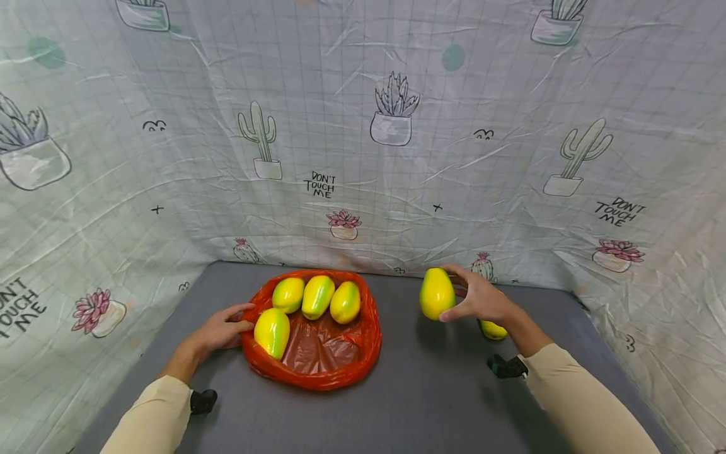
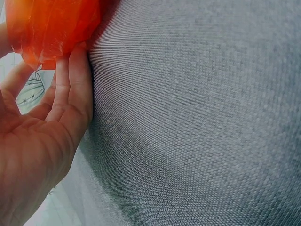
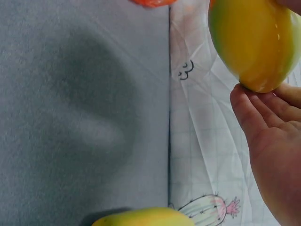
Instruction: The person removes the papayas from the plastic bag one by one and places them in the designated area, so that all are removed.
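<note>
My right hand (image 1: 479,298) holds a glossy yellow-green mango (image 1: 437,294) above the table, thumb on the near side and fingers behind it. In the right wrist view, the fingertips lie against the end of this mango (image 3: 256,47). My left hand (image 1: 220,329) touches the left rim of a red plastic bag (image 1: 371,343), its fingers extended along the outside. The left wrist view shows these fingers (image 2: 77,80) low against the bag (image 2: 56,28), close to the table. Inside the wide-open bag lie several similar mangoes (image 1: 317,296), grouped at its back and left.
Another mango (image 1: 492,330) lies on the table, partly hidden behind my right wrist; its top edge shows in the right wrist view (image 3: 146,219). The grey table (image 1: 408,410) meets a wrinkled cactus-print sheet (image 1: 363,157) at the back and sides.
</note>
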`<state>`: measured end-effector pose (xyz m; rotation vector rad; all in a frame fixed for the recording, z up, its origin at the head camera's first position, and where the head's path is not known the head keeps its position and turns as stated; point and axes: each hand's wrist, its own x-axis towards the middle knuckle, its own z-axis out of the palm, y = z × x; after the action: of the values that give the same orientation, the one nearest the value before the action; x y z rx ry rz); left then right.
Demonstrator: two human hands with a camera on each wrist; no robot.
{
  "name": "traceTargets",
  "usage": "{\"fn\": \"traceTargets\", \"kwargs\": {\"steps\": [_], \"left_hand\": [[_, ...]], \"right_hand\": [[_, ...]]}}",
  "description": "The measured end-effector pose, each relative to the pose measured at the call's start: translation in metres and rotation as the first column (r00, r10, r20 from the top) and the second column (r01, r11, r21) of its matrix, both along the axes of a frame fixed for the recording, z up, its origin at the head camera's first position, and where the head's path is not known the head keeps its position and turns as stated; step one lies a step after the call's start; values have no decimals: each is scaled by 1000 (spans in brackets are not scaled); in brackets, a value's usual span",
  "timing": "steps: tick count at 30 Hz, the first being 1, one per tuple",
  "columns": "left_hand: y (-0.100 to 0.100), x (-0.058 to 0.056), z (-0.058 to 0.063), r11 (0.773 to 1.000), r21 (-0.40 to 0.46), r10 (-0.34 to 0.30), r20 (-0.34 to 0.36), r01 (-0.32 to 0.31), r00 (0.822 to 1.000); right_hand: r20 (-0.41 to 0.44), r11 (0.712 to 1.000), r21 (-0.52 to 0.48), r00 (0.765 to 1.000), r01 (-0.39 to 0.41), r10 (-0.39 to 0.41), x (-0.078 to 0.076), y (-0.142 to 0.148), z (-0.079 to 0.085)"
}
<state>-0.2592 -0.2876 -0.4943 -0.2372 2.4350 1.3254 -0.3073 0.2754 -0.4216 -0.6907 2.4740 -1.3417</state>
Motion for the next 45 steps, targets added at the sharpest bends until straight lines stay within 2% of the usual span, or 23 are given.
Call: {"fn": "traceTargets", "kwargs": {"steps": [14, 19, 26, 32, 45], "left_hand": [[-1, -2, 1, 1000, -16, 3, 14, -3, 1000], [0, -4, 1, 1000, 8, -4, 24, 4, 1000], [0, -5, 9, 999, 39, -30, 38, 29, 999], [1, -4, 14, 997, 62, -54, 22, 53, 998], [6, -4, 19, 995, 16, -100, -19, 101, 995]], "right_hand": [[-8, 999, 31, 1000, 19, -19, 1, 14, -7], [-12, 998, 50, 1000, 23, -22, 2, 19, -6], [-20, 996, 77, 999, 34, -33, 2, 24, -6], [-23, 995, 93, 999, 46, -44, 3, 25, -6], [-20, 994, 92, 998, 58, -56, 4, 28, -6]]}}
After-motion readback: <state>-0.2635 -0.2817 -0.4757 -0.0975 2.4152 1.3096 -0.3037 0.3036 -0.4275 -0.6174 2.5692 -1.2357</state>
